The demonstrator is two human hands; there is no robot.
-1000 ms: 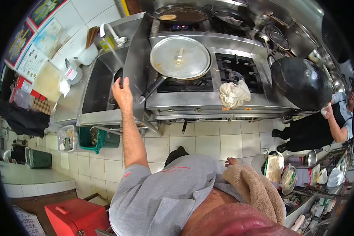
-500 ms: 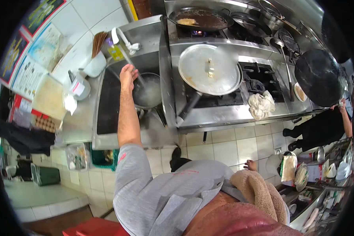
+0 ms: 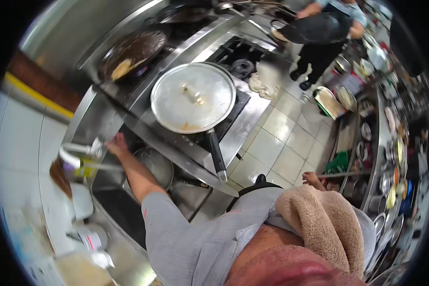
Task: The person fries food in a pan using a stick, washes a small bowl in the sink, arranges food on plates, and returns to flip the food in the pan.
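Head view shows me the tap (image 3: 77, 148), long axis nine-to-three, at nine o'clock from the nearer left hand (image 3: 116, 143), grip I cannot tell; right hand (image 3: 311, 180) loosely open, well apart.

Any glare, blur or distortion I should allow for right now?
All in the head view: straight edges bow and the corners are black; glare whitens some floor tiles; the left hand looks soft; a smeared patch blurs the white cloth at right.

White, curved tap (image 3: 76, 148) stands beside the sink (image 3: 119, 209), water (image 3: 105, 166) streaming from its spout. Round, dark-rimmed pan (image 3: 160, 164) lies open side up in the sink, partly hidden.
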